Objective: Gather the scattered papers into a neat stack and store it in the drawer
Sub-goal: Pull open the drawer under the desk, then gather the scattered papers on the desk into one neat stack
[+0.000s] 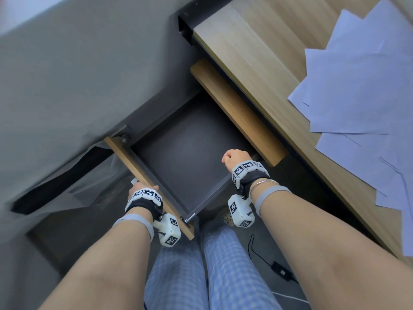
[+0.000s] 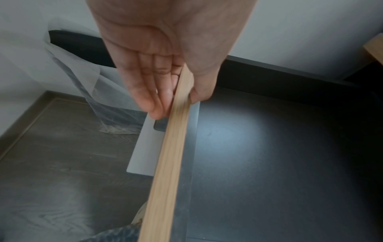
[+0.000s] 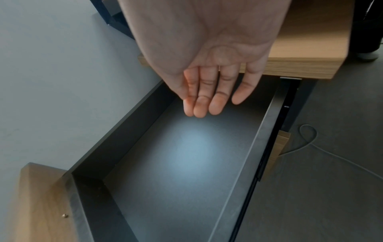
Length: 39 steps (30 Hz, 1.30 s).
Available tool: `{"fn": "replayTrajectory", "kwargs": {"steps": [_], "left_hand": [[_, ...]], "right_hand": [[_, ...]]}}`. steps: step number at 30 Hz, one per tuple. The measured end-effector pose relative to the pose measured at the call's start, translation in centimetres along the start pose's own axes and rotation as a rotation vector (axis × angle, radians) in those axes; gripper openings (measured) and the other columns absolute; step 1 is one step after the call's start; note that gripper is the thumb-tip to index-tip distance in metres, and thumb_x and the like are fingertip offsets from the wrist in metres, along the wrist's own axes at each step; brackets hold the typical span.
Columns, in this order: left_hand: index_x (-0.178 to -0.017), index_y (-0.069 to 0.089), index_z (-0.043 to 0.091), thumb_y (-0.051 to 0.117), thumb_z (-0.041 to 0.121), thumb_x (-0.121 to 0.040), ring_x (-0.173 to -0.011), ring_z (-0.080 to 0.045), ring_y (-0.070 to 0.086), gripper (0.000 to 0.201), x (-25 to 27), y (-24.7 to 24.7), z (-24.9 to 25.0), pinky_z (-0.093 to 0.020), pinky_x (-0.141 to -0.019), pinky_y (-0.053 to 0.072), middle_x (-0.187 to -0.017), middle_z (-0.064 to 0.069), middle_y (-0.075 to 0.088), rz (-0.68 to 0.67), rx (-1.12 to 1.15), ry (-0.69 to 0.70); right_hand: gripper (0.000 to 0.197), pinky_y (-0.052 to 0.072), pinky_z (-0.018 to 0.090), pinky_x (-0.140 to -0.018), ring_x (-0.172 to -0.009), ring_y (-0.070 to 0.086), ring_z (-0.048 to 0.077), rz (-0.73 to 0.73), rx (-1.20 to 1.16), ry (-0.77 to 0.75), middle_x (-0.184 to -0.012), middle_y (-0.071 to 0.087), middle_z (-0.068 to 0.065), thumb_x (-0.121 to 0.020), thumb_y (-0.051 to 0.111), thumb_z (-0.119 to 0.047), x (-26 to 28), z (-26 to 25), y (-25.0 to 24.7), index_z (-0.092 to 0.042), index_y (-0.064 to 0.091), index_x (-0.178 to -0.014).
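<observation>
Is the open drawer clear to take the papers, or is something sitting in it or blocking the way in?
Nothing visible blocks it. The drawer is pulled out and its dark floor is bare. The right hand hovers open above it; the left hand grips the wooden front panel. The papers lie scattered on the desk.

The head view looks steeply down from above the open drawer (image 1: pixel 192 157), taking in both forearms and the desk (image 1: pixel 257 70) beyond it. The left wrist view sits close over the drawer's wooden front (image 2: pixel 167 163), facing along it; the right wrist view hangs close above the drawer's dark floor (image 3: pixel 186 180), which all three views share
</observation>
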<state>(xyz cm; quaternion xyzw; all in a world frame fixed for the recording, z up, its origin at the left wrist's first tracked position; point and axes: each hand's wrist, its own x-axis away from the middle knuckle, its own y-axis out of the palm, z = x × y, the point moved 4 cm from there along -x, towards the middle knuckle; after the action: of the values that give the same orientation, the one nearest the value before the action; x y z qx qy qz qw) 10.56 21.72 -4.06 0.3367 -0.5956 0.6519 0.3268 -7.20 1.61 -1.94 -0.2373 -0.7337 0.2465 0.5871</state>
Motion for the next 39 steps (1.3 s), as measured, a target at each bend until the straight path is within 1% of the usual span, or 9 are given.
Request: {"fn": "replayTrajectory", "kwargs": {"steps": [3,9,12,14,19,24,28,31,39], "left_hand": [[-0.102,0.062,0.012,0.055,0.011,-0.081,-0.07,-0.017,0.049,0.022,0.9,-0.5,0.5,-0.024,-0.061,0.042,-0.088,-0.001,0.05,-0.067,-0.229,0.032],[-0.109,0.065,0.014,0.06,0.009,-0.079,-0.092,-0.021,0.06,0.031,3.9,-3.1,4.1,-0.022,-0.087,0.05,-0.094,0.0,0.062,-0.069,-0.39,0.092],[-0.082,0.063,0.004,0.059,0.01,-0.083,-0.083,-0.024,0.054,0.008,5.6,-4.1,7.3,-0.026,-0.076,0.045,-0.064,-0.003,0.046,-0.019,-0.291,0.13],[-0.063,0.049,0.003,0.059,0.01,-0.084,-0.08,-0.027,0.053,0.024,7.1,-4.4,10.1,-0.029,-0.072,0.042,-0.061,-0.006,0.046,0.032,-0.249,0.224],[-0.063,0.046,0.004,0.058,0.011,-0.083,-0.082,-0.032,0.053,0.024,12.0,-3.5,19.4,-0.033,-0.072,0.041,-0.085,-0.014,0.055,0.058,-0.189,0.444],[-0.125,0.054,-0.003,0.048,0.014,-0.093,-0.12,-0.034,0.056,0.037,16.2,0.2,28.5,-0.036,-0.093,0.047,-0.13,-0.021,0.057,0.035,-0.109,0.702],[-0.116,0.056,0.0,0.048,0.015,-0.091,-0.112,-0.035,0.058,0.03,19.3,3.8,34.8,-0.031,-0.076,0.041,-0.121,-0.019,0.061,0.045,-0.168,0.775],[-0.118,0.055,0.003,0.046,0.013,-0.09,-0.114,-0.035,0.056,0.031,21.4,6.9,38.7,-0.035,-0.082,0.043,-0.124,-0.018,0.058,0.069,-0.275,0.842],[-0.146,0.023,0.028,0.052,0.036,-0.088,-0.147,-0.028,0.008,0.065,23.8,15.1,45.9,-0.042,-0.115,0.023,-0.16,-0.003,0.008,0.189,-0.648,0.998]], "right_hand": [[0.034,0.051,0.03,-0.075,-0.093,0.066,0.027,0.007,0.009,0.006,-0.107,0.068,0.009,-0.091,0.034,-0.011,0.3,-0.2,-0.4,-0.013,0.065,-0.106],[0.035,0.045,0.027,-0.067,-0.075,0.056,0.024,0.049,-0.02,-0.028,-0.105,0.069,0.009,-0.088,0.035,-0.007,1.4,-1.3,-2.6,-0.012,0.067,-0.102],[0.035,0.047,0.029,-0.07,-0.082,0.06,0.027,0.103,-0.069,-0.054,-0.106,0.068,0.008,-0.089,0.034,-0.01,2.4,-1.7,-5.1,-0.013,0.066,-0.103],[0.034,0.049,0.031,-0.074,-0.091,0.064,0.03,0.164,-0.117,-0.073,-0.106,0.068,0.008,-0.09,0.035,-0.011,3.0,-1.5,-7.4,-0.014,0.067,-0.101],[0.032,0.048,0.033,-0.072,-0.088,0.062,0.034,0.355,-0.14,-0.043,-0.104,0.067,0.019,-0.09,0.037,-0.013,3.8,1.6,-14.5,-0.004,0.067,-0.1],[0.032,0.045,0.031,-0.074,-0.095,0.06,0.032,0.469,-0.132,0.067,-0.109,0.067,0.015,-0.095,0.033,-0.013,3.7,9.3,-20.2,-0.005,0.064,-0.098],[0.032,0.045,0.034,-0.088,-0.113,0.054,0.033,0.468,-0.144,0.198,-0.121,0.06,0.014,-0.095,0.033,-0.012,3.1,16.7,-23.3,-0.01,0.06,-0.113],[0.032,0.04,0.041,-0.103,-0.123,0.045,0.033,0.441,-0.163,0.325,-0.131,0.049,0.012,-0.094,0.036,-0.014,2.8,22.3,-24.9,-0.017,0.056,-0.119],[0.077,0.017,0.054,-0.115,-0.145,-0.002,0.036,0.292,-0.218,0.504,-0.159,0.001,-0.004,-0.084,0.056,-0.043,2.8,35.3,-26.4,-0.039,0.013,-0.147]]}}
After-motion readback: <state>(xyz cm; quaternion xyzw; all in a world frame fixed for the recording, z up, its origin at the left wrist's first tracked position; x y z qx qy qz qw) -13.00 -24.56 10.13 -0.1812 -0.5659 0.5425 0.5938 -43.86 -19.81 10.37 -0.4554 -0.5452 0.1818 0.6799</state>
